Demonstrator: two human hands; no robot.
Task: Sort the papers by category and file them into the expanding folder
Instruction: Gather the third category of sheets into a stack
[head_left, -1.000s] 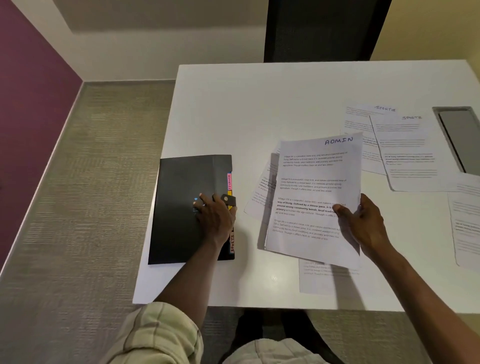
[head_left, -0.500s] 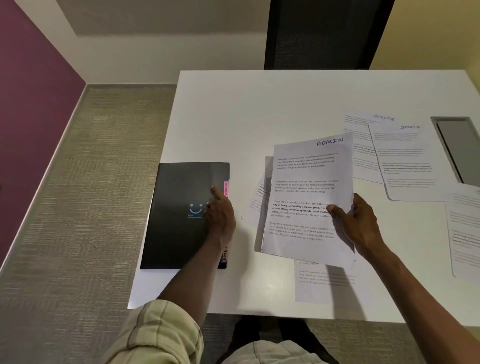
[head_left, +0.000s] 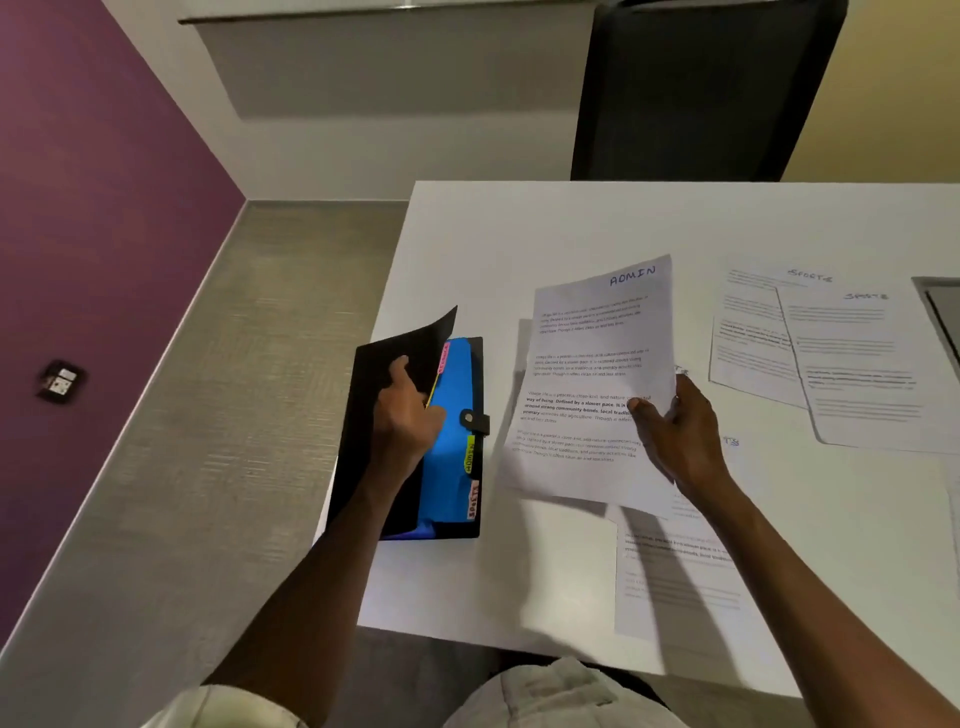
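The black expanding folder (head_left: 470, 519) lies at the table's left edge with its front cover (head_left: 402, 343) lifted. My left hand (head_left: 408, 415) grips that cover, thumb on the outside, fingers inside against the blue dividers (head_left: 449, 447). Coloured tabs run along the dividers' right side, one reading ADMIN, one SPORTS. My right hand (head_left: 680, 431) pinches a printed sheet headed ADMIN (head_left: 592, 374) by its right edge, held tilted above the table just right of the folder. Two sheets headed SPORTS (head_left: 852, 364) lie overlapped at the right.
Another printed sheet (head_left: 675, 577) lies near the table's front edge under the held one. A grey recessed panel (head_left: 943, 317) sits in the white table (head_left: 545, 228) at far right. A dark chair back (head_left: 701, 93) stands behind the table. A small floor socket (head_left: 60, 382) is on the carpet at left.
My left hand has lifted the folder's black cover, exposing the blue dividers and tabs. The ADMIN sheet stays in my right hand. The camera has come nearer.
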